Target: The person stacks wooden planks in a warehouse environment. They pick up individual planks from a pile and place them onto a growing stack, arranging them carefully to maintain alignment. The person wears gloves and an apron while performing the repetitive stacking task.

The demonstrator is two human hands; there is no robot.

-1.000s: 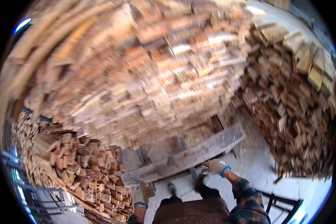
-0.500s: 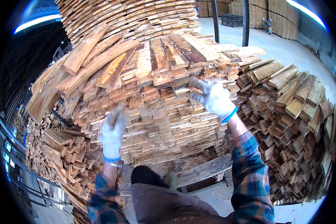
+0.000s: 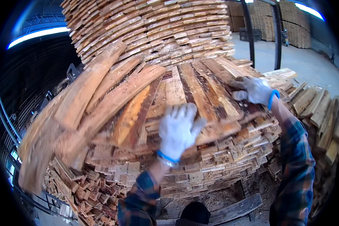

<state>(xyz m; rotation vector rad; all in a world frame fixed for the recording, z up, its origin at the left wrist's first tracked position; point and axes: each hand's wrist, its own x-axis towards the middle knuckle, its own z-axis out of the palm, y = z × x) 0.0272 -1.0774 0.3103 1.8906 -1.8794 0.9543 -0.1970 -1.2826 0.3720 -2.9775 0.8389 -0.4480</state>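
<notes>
Both of my hands wear white work gloves with blue cuffs. My left hand (image 3: 179,130) is over the near ends of the rough boards (image 3: 197,90), its fingers spread and nothing in its grasp. Farther right, my right hand (image 3: 254,90) reaches leftward above a dark-barked board, fingers apart; whether they touch the wood I cannot tell. The boards lie side by side on top of a broad stack (image 3: 229,150), their ends toward me. To the left, several longer boards (image 3: 113,101) lie aslant across the others.
A tall stack of boards (image 3: 150,30) rises behind. Short wood offcuts (image 3: 98,192) are heaped at the lower left, and more cut pieces (image 3: 316,109) are piled at the right. Dark metal posts (image 3: 277,37) stand at the back right. A plank (image 3: 235,210) lies low in front of me.
My left hand has moved rightward over the boards; my right hand has moved right and farther out. The view has shifted, bringing the top boards closer.
</notes>
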